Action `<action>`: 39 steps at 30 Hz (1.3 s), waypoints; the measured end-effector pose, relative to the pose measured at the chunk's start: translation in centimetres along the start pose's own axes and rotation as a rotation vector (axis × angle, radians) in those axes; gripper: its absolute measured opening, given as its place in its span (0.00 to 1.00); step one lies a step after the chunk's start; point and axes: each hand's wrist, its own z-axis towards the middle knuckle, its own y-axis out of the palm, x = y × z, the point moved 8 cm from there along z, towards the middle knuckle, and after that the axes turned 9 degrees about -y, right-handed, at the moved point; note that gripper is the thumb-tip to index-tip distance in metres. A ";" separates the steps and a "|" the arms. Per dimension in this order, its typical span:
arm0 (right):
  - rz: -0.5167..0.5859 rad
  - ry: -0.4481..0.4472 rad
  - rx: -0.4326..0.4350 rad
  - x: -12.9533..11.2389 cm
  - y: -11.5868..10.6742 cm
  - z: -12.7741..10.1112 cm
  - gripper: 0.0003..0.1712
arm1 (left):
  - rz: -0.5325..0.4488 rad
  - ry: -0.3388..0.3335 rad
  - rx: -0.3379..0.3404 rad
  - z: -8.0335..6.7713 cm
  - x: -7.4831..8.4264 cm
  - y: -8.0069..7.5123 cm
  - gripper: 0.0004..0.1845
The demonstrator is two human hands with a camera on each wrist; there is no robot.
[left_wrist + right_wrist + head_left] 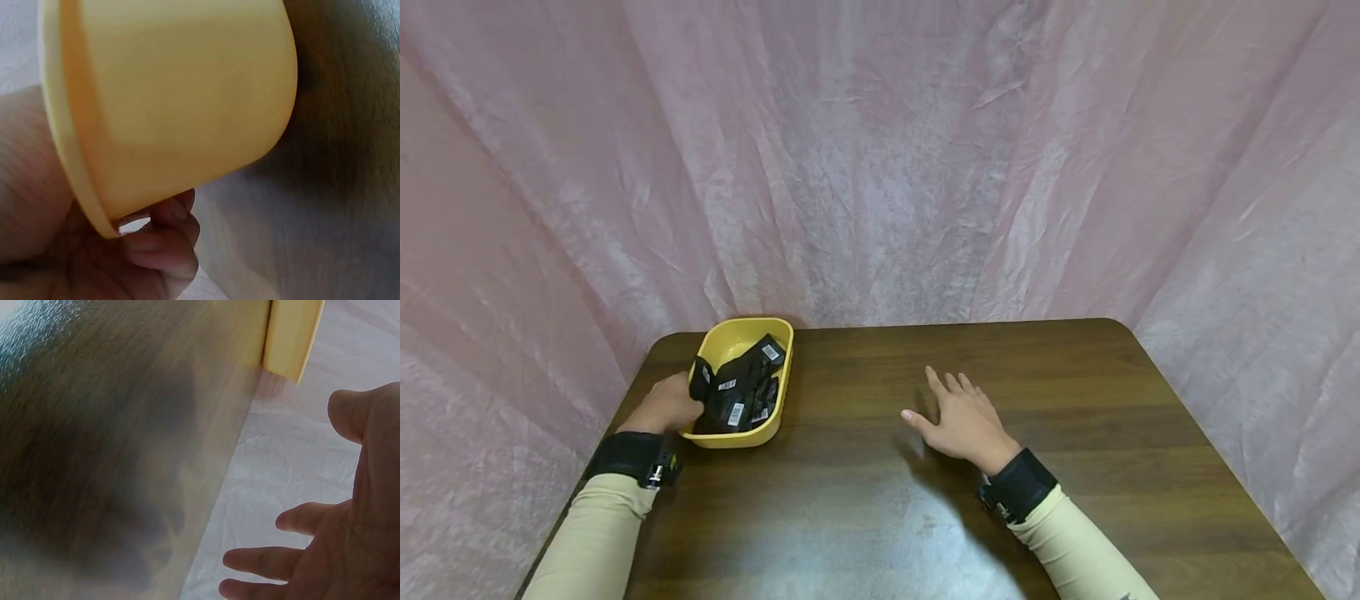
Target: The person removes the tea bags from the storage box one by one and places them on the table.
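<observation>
A yellow plastic tub (786, 387) stands at the table's left side, with several black packets (741, 385) bearing white labels inside it. My left hand (670, 403) is at the tub's left side, and one black packet leans up against the rim beside its fingers. In the left wrist view the left hand (156, 250) curls its fingers about the rim from the outside; part of the hand is hidden behind the tub wall (187, 81). Over the table, well to the right of the tub, my right hand (962, 421) is held with fingers spread and nothing in it.
Underneath is a brown wooden table (850, 500) with rounded far corners. Pink velvety curtains (895, 167) hang around its back and sides. The tub sits near the table's far left corner. Black bands (1018, 483) are strapped on both wrists.
</observation>
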 end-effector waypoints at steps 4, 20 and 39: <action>-0.012 -0.006 -0.001 -0.2 0.3 0.1 0.55 | 0.001 0.033 0.029 0.1 0.1 0.4 0.21; -0.001 -0.009 -0.012 -1.1 0.8 0.6 0.55 | -0.098 0.011 0.028 -2.1 3.2 3.3 0.29; -0.020 -0.071 0.089 -3.4 -0.7 2.3 0.52 | -0.123 -0.137 -0.038 -2.9 5.9 6.6 0.39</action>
